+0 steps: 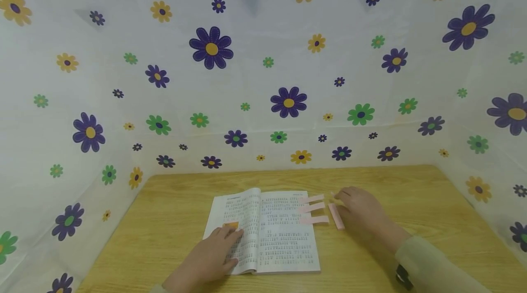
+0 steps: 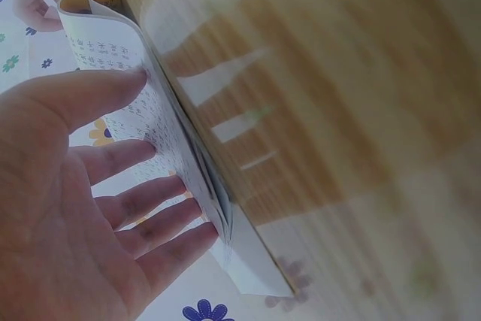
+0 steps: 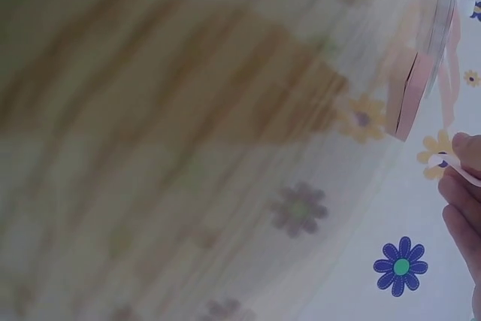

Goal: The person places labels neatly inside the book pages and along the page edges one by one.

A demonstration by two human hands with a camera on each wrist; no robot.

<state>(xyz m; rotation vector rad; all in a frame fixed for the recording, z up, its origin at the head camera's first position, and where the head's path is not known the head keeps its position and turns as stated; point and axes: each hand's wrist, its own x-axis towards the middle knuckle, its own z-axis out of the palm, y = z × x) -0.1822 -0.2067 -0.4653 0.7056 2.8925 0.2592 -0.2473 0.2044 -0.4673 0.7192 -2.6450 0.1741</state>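
An open book (image 1: 288, 238) with printed pages lies on the table. My left hand (image 1: 212, 254) rests on its left page, fingers fairly straight, as the left wrist view also shows of the hand (image 2: 98, 193). A small orange patch (image 1: 231, 225) shows on that page by the fingertips. Three pink sticky tabs (image 1: 317, 206) stick out past the right page's edge. To the right of the book, my right hand (image 1: 362, 208) pinches a pale sticky tab (image 3: 460, 169) between thumb and fingers. Beside that hand lies a pad of pink sticky tabs (image 1: 336, 216).
The wood-grain table (image 1: 148, 238) reaches back to a white cloth (image 1: 255, 78) with printed flowers, which hangs behind and along both sides. A dark band (image 1: 403, 276) is at the right wrist, below the light sleeve (image 1: 428, 261).
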